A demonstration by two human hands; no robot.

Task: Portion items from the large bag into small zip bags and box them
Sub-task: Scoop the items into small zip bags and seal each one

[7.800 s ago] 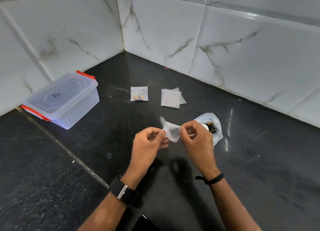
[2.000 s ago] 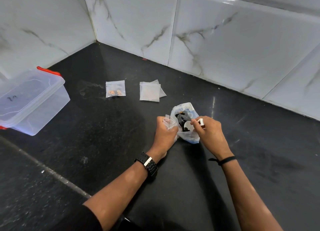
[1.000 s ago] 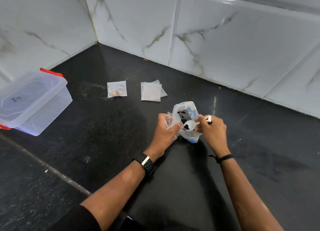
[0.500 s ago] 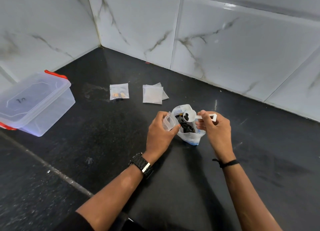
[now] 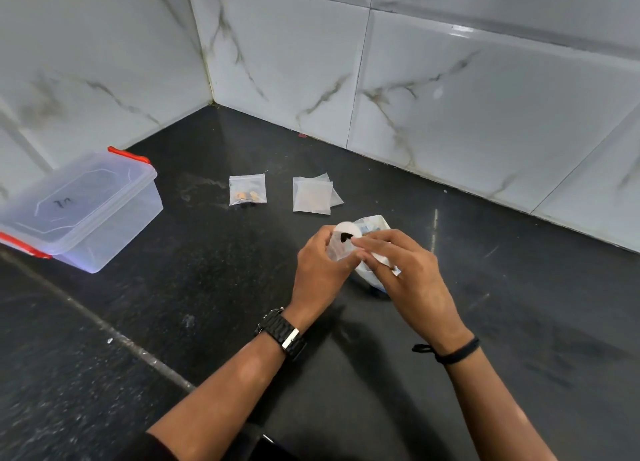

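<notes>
My left hand (image 5: 320, 270) grips a small clear zip bag (image 5: 336, 250) with its mouth up. My right hand (image 5: 407, 275) pinches the handle of a small white scoop (image 5: 346, 232) and holds its bowl, with a dark piece in it, right over that bag's mouth. The large plastic bag (image 5: 374, 223) stands just behind both hands and is mostly hidden by them. A filled small zip bag (image 5: 247, 189) with orange bits lies flat farther back on the black counter (image 5: 519, 322).
A stack of empty small zip bags (image 5: 313, 194) lies right of the filled one. A clear plastic box (image 5: 78, 207) with its lid on and red clips stands at the left. White marble-look tiled walls (image 5: 450, 90) close the counter's back and left sides.
The scoop has come out of the large bag and moved left over the small bag's mouth. My right hand has shifted down and across in front of the large bag.
</notes>
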